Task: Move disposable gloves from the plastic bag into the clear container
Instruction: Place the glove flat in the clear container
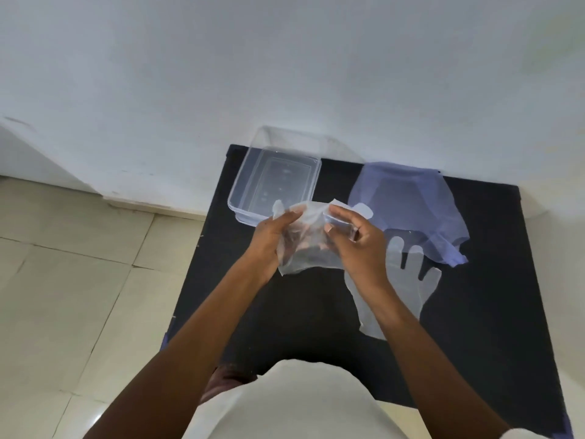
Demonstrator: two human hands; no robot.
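Over black mat (493, 312) | both hands' fingers pinch crumpled glove (304, 239) | container (272, 182) just behind

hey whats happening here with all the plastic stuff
A person is holding a thin clear disposable glove in both hands, the left hand and right hand each with a grip on it, just in front of the clear container. The container looks empty so far. A bluish plastic bag lies to the right on the black mat, and another glove lies flat beside it, not yet moved.
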